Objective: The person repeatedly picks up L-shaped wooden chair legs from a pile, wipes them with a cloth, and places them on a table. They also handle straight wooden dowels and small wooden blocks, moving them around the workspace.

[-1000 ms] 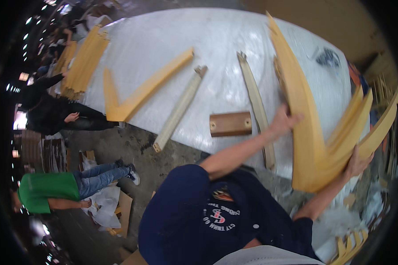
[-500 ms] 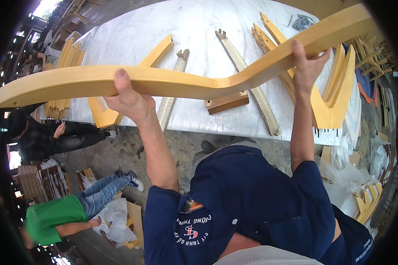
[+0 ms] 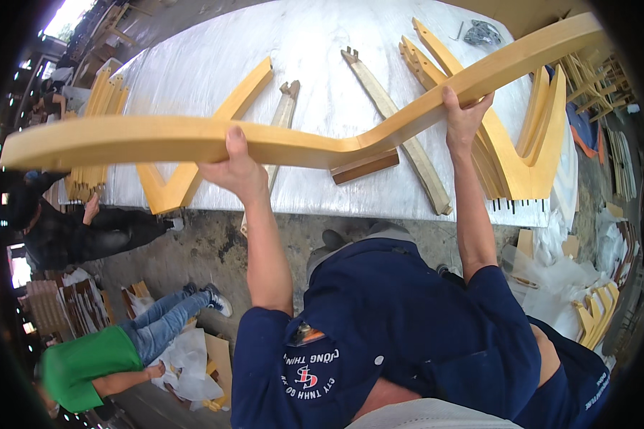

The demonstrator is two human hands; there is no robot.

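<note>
Both my hands hold up a long, curved, pale yellow wooden furniture part (image 3: 304,148) with a bend near its middle. My left hand (image 3: 237,168) grips it left of the bend, thumb on the near face. Toward its right end my right hand (image 3: 466,121) is closed round it the same way, fingers mostly hidden behind. Beneath it on the wrapped table lie a brown wooden block (image 3: 368,168), two greyish wooden bars (image 3: 408,143) and a V-shaped wooden part (image 3: 166,193). More V-shaped parts (image 3: 537,175) stand at the right, near my right hand.
The table (image 3: 315,43) is covered in clear plastic film. A bundle of wooden parts (image 3: 96,161) stands on its left end. A person in green (image 3: 93,365) and one in dark clothes (image 3: 100,229) are at the left. Plastic wrap (image 3: 551,279) lies on the right floor.
My hands have moved closer together along the curved part, the left going right and the right going left. The part's left end has shifted slightly right.
</note>
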